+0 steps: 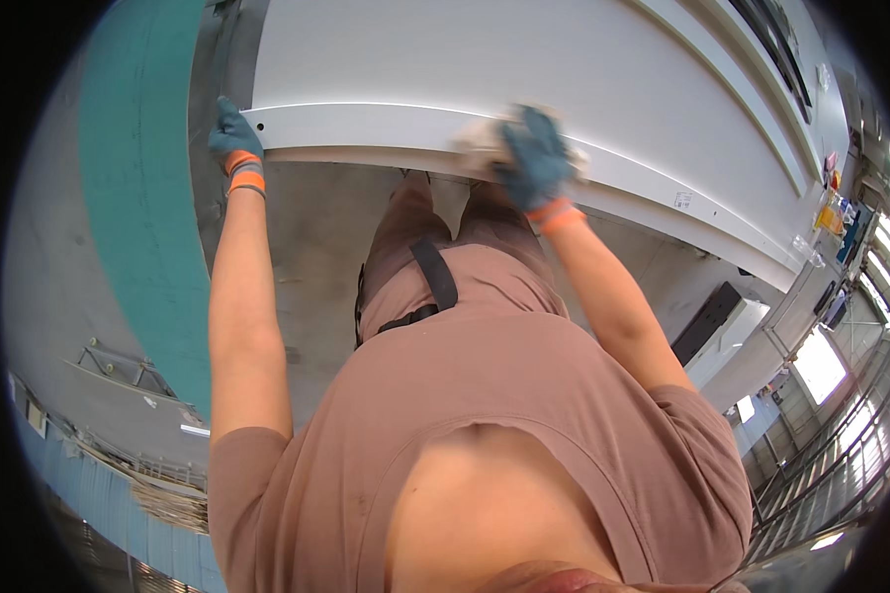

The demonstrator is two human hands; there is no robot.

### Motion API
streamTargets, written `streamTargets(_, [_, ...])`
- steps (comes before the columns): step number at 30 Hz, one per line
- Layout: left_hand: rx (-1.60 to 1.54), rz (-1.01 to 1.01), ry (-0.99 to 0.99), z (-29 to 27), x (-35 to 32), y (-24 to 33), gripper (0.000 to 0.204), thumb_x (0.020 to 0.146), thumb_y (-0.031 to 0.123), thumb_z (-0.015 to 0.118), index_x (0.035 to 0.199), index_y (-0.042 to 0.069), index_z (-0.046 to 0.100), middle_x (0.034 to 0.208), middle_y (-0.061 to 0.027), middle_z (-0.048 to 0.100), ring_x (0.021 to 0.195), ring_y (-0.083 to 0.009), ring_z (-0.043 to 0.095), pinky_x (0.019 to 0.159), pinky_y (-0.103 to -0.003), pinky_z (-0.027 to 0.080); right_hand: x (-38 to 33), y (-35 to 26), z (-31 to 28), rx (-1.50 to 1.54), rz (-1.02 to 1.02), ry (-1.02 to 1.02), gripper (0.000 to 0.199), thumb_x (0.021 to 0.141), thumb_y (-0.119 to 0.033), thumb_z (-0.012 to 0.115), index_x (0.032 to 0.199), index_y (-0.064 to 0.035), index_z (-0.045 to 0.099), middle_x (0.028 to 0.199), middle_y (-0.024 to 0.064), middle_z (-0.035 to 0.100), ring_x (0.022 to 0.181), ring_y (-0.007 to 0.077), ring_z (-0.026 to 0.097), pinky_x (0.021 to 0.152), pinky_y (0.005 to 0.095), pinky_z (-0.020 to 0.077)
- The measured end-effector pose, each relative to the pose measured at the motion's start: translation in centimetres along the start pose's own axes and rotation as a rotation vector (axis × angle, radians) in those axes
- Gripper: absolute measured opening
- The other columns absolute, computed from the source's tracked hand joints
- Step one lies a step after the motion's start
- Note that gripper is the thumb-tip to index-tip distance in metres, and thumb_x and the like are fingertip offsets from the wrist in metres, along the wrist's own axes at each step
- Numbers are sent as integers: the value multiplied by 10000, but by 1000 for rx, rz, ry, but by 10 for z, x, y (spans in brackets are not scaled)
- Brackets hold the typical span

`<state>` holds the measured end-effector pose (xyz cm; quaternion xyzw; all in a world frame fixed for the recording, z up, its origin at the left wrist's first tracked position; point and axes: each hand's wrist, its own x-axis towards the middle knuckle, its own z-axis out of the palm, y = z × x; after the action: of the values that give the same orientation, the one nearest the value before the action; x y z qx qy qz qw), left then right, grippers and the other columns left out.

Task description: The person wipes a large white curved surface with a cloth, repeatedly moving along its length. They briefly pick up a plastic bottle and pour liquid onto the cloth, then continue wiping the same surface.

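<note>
A long white profile (366, 128) with a dark round hole near its left end lies along the near edge of a wide white panel or tabletop (415, 54). My left hand (234, 133), in a grey-blue glove with an orange cuff, is closed on the profile's left end. Farther right, my right hand (537, 163), gloved the same way, presses a pale cloth (480, 143) on the profile. Motion blurs this hand and the cloth, and the glove covers part of the cloth. A small label (682, 200) sits on the profile toward its right end.
More white profiles (752, 74) and dark strips (786, 49) lie at the far right of the white surface. Small bottles and yellow items (833, 217) stand at its right end. A green strip (138, 188) runs along the floor to my left. A dark-and-white piece (717, 326) is below right.
</note>
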<state>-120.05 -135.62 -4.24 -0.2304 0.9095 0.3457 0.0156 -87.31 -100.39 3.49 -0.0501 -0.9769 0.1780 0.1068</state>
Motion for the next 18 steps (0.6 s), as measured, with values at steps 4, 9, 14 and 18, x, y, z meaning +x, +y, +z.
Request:
streamTargets(4, [36,58,71,10,4,-8,711,997,652,571,1063,-18,799,1015,-255,783,976,-432,741,852,-490,569,-150,143,-75,-244,420,124,641,968,-357,717,1515,-64,553,1555,239,513,1464,447,459,1227,547,367])
streamTargets(9, [464,288,229,4,30,-19,564,990,557,605,1005,19,772,979,-239,762,918,-436,722,817,-537,577,-112,108,-50,-281,539,180,557,976,-360,682,1452,-82,604,1529,211,531,1448,435,468,1207,543,376])
streamTargets(14, [326,1028,256,64,-83,69,393,947,415,730,1075,45,754,1142,-228,699,1124,-402,663,944,-507,565,6,-20,3,-4,180,132,614,837,-437,796,1375,-188,634,1498,179,527,1428,440,470,1196,635,359])
streamTargets(18, [167,1105,87,122,-216,104,368,934,360,783,1141,58,747,1331,-236,638,1248,-400,625,1053,-485,533,-5,2,7,126,232,155,649,820,-477,802,1389,-213,639,1506,136,536,1422,402,487,1171,703,343])
